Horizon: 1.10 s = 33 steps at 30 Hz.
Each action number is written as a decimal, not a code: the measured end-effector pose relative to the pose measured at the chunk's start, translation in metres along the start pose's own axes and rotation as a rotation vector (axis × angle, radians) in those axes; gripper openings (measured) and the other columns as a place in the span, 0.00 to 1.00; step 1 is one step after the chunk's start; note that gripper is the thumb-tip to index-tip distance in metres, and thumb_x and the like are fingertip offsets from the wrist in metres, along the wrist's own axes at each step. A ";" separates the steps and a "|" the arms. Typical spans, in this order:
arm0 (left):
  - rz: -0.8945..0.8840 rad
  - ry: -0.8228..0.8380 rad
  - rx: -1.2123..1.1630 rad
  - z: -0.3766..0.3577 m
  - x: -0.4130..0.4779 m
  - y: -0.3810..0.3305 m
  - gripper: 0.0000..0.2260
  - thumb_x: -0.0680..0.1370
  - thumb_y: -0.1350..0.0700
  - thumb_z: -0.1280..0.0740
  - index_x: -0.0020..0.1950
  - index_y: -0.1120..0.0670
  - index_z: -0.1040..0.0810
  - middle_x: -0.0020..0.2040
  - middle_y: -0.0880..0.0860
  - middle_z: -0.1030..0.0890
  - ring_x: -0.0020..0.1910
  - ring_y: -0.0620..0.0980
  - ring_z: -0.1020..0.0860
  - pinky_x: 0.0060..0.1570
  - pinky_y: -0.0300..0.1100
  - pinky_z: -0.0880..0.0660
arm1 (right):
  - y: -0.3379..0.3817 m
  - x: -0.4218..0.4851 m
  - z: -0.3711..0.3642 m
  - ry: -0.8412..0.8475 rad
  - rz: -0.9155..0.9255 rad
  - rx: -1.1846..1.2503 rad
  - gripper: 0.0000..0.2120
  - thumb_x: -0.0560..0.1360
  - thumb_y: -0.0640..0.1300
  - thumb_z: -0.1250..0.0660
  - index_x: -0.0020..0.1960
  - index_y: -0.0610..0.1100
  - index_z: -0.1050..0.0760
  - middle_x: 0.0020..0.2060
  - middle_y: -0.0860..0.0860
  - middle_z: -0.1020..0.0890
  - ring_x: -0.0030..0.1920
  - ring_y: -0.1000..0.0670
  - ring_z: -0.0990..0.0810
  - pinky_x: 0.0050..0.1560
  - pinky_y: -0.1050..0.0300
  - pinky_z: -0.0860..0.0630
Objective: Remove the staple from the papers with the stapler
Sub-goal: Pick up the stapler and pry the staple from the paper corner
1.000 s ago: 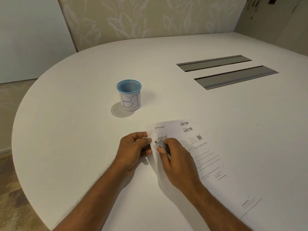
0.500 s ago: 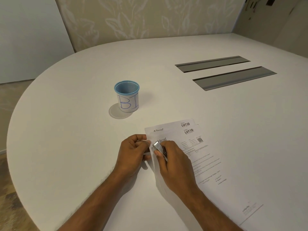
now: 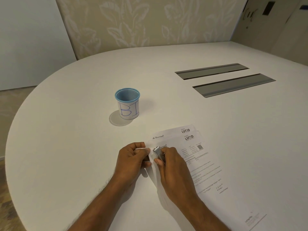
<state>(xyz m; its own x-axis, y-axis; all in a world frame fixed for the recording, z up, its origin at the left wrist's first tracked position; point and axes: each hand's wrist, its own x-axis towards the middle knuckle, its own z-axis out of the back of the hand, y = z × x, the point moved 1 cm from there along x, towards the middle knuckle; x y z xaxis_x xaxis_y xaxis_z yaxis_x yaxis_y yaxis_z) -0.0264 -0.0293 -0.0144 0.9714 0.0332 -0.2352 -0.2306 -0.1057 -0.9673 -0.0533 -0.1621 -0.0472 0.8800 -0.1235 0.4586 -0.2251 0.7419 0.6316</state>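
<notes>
Right hand [image 3: 173,170] grips stapler [image 3: 159,154] at papers [image 3: 200,164] corner; left hand [image 3: 133,157] pinches edge.

1. Two bare forearms enter from the 6 o'clock edge of the head view, one at about 7 o'clock, the other at about 5 o'clock.
2. No sleeve shows on either arm; both are uncovered from the frame edge to the wrist.
3. The left forearm carries fine hair, plainest along its outer edge.
4. The left hand [image 3: 133,157] is bare, with short nails visible on the thumb and fingers.
5. The right hand [image 3: 173,170] is likewise bare; knuckle ridges and a short thumbnail show.
</notes>
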 end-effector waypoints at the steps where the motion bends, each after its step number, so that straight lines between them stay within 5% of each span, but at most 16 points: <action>1: 0.009 -0.005 -0.018 0.000 0.000 0.000 0.05 0.77 0.63 0.32 0.46 0.59 0.16 0.38 0.59 0.15 0.31 0.51 0.20 0.34 0.44 0.20 | 0.004 0.002 0.006 0.025 0.018 -0.019 0.23 0.76 0.68 0.58 0.57 0.56 0.35 0.40 0.51 0.23 0.37 0.54 0.27 0.40 0.59 0.22; 5: 0.028 0.017 -0.073 0.000 -0.001 0.000 0.05 0.76 0.63 0.32 0.48 0.59 0.17 0.37 0.59 0.15 0.31 0.53 0.21 0.31 0.45 0.23 | 0.011 0.000 0.025 0.173 0.055 -0.123 0.22 0.76 0.64 0.53 0.52 0.51 0.29 0.42 0.58 0.25 0.38 0.57 0.27 0.38 0.69 0.31; 10: 0.005 0.053 -0.042 -0.002 -0.002 -0.003 0.04 0.76 0.61 0.30 0.48 0.60 0.17 0.42 0.59 0.13 0.36 0.61 0.17 0.37 0.51 0.22 | 0.011 0.002 0.027 0.171 0.058 -0.148 0.10 0.77 0.58 0.45 0.51 0.55 0.30 0.42 0.59 0.23 0.40 0.55 0.24 0.38 0.64 0.24; 20: -0.010 0.044 0.066 -0.003 -0.002 -0.004 0.08 0.76 0.58 0.30 0.42 0.60 0.14 0.36 0.60 0.14 0.28 0.55 0.20 0.28 0.46 0.22 | 0.012 0.002 0.022 0.127 0.018 -0.074 0.23 0.75 0.66 0.53 0.51 0.52 0.28 0.41 0.58 0.22 0.38 0.56 0.24 0.39 0.67 0.25; 26: -0.017 0.017 0.042 -0.003 -0.001 -0.006 0.07 0.76 0.59 0.29 0.41 0.60 0.13 0.37 0.60 0.13 0.33 0.58 0.18 0.37 0.54 0.20 | 0.009 0.001 0.011 0.082 0.025 -0.024 0.25 0.75 0.66 0.53 0.50 0.49 0.28 0.40 0.55 0.22 0.37 0.56 0.25 0.40 0.65 0.26; 33: 0.101 0.075 -0.097 -0.002 0.000 -0.009 0.06 0.75 0.60 0.29 0.42 0.60 0.14 0.41 0.62 0.13 0.37 0.56 0.18 0.40 0.47 0.24 | 0.008 0.000 0.007 0.034 0.047 -0.032 0.22 0.76 0.66 0.53 0.50 0.50 0.31 0.39 0.54 0.23 0.36 0.56 0.27 0.39 0.66 0.27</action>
<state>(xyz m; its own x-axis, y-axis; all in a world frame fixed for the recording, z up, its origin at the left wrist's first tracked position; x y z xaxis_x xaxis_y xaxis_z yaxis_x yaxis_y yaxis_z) -0.0245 -0.0304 -0.0057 0.9459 -0.0563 -0.3195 -0.3242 -0.2007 -0.9245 -0.0579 -0.1610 -0.0376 0.8827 -0.0655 0.4653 -0.2537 0.7670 0.5894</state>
